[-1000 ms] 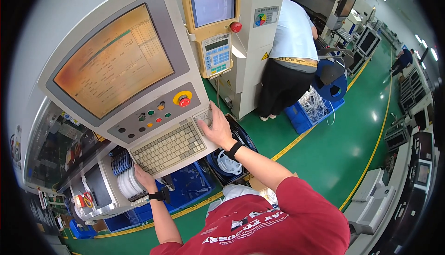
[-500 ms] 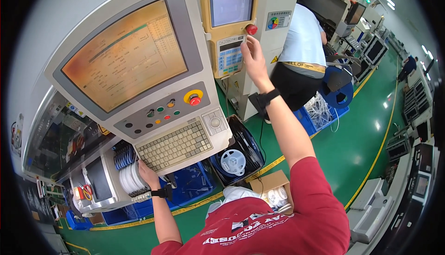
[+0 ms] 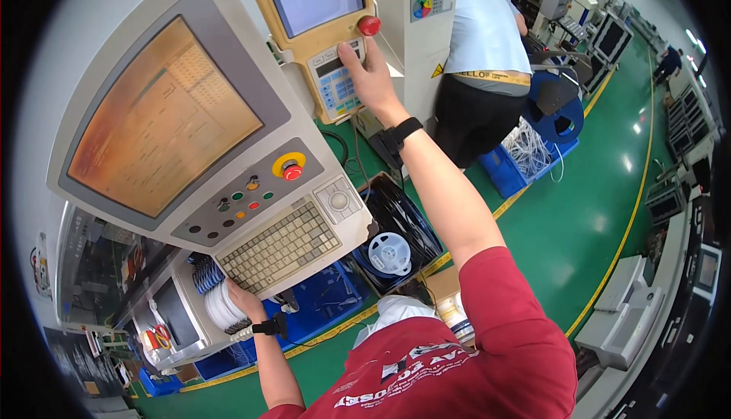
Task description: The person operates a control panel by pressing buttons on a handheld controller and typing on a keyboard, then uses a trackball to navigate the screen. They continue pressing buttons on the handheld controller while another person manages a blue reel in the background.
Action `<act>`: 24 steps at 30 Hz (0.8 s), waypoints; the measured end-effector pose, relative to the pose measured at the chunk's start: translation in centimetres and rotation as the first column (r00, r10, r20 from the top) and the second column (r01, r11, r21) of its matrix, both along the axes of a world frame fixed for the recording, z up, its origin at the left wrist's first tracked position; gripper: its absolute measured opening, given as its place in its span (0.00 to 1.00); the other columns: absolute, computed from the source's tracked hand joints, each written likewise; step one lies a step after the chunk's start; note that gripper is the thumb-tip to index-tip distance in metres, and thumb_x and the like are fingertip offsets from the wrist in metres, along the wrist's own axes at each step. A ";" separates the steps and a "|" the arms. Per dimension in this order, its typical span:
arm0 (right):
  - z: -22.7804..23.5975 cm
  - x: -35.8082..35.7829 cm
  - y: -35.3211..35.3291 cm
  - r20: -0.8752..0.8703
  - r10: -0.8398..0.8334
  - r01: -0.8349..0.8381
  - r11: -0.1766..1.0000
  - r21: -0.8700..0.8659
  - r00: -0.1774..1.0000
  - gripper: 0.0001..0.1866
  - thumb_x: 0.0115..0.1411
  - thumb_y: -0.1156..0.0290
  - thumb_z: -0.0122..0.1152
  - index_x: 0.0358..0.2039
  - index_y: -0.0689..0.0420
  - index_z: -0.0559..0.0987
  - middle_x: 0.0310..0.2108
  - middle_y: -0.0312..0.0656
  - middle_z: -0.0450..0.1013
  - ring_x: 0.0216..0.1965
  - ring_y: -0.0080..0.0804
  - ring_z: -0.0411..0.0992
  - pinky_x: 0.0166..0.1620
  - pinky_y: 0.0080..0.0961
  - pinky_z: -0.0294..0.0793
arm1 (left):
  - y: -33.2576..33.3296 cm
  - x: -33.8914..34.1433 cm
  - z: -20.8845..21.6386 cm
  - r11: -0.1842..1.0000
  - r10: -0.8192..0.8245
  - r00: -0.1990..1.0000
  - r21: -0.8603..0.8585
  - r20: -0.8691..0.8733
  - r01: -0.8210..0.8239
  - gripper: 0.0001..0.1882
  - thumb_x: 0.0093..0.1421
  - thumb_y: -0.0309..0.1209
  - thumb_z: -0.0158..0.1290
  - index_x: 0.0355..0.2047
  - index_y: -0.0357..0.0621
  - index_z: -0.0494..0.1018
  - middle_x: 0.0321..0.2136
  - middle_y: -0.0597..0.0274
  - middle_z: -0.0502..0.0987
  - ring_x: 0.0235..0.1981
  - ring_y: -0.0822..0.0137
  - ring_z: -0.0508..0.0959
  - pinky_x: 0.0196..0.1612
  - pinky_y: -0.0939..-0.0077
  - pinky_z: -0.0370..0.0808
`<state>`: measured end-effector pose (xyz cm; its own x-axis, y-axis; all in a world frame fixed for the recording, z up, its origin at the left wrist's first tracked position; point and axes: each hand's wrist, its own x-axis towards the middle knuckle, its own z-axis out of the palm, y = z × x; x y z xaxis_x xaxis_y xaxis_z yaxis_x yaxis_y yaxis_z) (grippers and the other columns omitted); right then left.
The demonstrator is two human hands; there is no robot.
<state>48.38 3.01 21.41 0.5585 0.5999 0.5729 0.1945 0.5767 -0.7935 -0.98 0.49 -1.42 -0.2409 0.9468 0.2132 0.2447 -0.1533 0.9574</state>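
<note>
The right hand (image 3: 375, 84) is on the beige pendant (image 3: 316, 44) beside the console (image 3: 255, 159), the left hand (image 3: 247, 302) at the near corner of the keyboard (image 3: 280, 246); hands well apart; whether either grips, I can't tell; a slipping finger could knock the red button (image 3: 369, 25) just above

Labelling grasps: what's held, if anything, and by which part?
Can't tell if either grips: right hand over right side of keypad unit, left hand by left end of keyboard.

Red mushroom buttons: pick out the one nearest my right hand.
The red button on the tan unit, just beyond your right hand; the other button sits in a yellow ring on the grey panel above the keyboard, farther away.
</note>
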 end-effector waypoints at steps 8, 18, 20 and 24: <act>-0.7 0.2 0.5 0.022 -0.045 0.045 0.999 -0.001 0.999 0.27 0.63 0.51 0.57 0.52 0.59 0.69 0.40 0.48 0.75 0.41 0.32 0.74 0.46 0.27 0.71 | -0.6 0.9 1.4 0.998 0.053 0.998 -0.029 -0.038 -0.054 0.31 0.72 0.48 0.32 0.50 0.28 0.69 0.46 0.50 0.75 0.45 0.62 0.75 0.50 0.73 0.69; 0.2 -0.8 -0.3 -0.028 -0.028 0.029 1.000 0.005 0.999 0.25 0.64 0.56 0.57 0.54 0.60 0.68 0.43 0.44 0.75 0.43 0.26 0.72 0.48 0.25 0.70 | -0.4 -0.1 0.8 0.998 0.010 1.000 -0.058 -0.003 -0.011 0.33 0.72 0.49 0.32 0.53 0.23 0.66 0.51 0.47 0.72 0.50 0.59 0.71 0.56 0.71 0.64; 0.2 -0.8 -0.3 -0.017 -0.025 0.024 1.000 -0.018 1.000 0.24 0.65 0.56 0.57 0.54 0.60 0.68 0.43 0.43 0.75 0.44 0.27 0.71 0.48 0.25 0.70 | -0.7 0.3 1.4 0.998 -0.066 0.998 -0.012 0.009 0.066 0.32 0.72 0.49 0.32 0.51 0.25 0.67 0.49 0.49 0.74 0.46 0.60 0.72 0.53 0.71 0.66; 0.0 -0.4 -0.2 0.108 -0.032 0.032 0.999 0.009 0.994 0.29 0.67 0.52 0.51 0.58 0.62 0.66 0.47 0.42 0.71 0.48 0.27 0.67 0.53 0.25 0.65 | -1.0 1.2 1.9 1.000 0.000 0.999 -0.001 -0.047 0.000 0.31 0.72 0.48 0.32 0.45 0.26 0.70 0.40 0.51 0.77 0.41 0.61 0.74 0.49 0.72 0.68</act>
<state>47.98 2.80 21.44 0.5121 0.5784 0.6350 0.2972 0.5743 -0.7628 0.20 -0.48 0.51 -0.2310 0.9471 0.2230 0.2895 -0.1519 0.9451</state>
